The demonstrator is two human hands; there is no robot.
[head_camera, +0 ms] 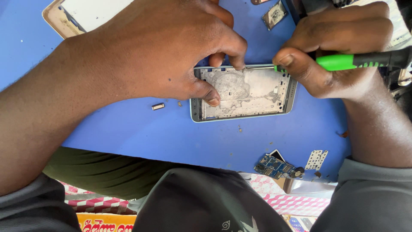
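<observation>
- Blue worktop (141, 133) is filling most of the view from above, with the person's lap and a patterned cloth showing below its near edge.
- Near the middle of the worktop a stripped phone frame (243, 92) is lying flat, its inner metal plate bare and smeared with grey residue; no board or screen is sitting in it.
- The left hand (150, 51) is bearing down on the frame's left end, thumb pressed onto the inner plate and a fingertip hooked over the far rim, so its grip is pinning the frame rather than lifting it.
- The right hand (339, 47) is closing its grip around a green-handled tool (356, 61), fingers pressed together on the shaft, with the tip working at the frame's far right corner.
- Removed parts are lying apart: a small blue circuit board (274, 166) and a perforated metal shield (316, 159) by the near edge, a little connector piece (158, 106) left of the frame, a chip module (274, 15) at the far edge, and a white panel (81, 15) at the far left corner.
- Judging from this, the strip-down is looking largely done; cleaning or prying at that corner seems to be what is left.
</observation>
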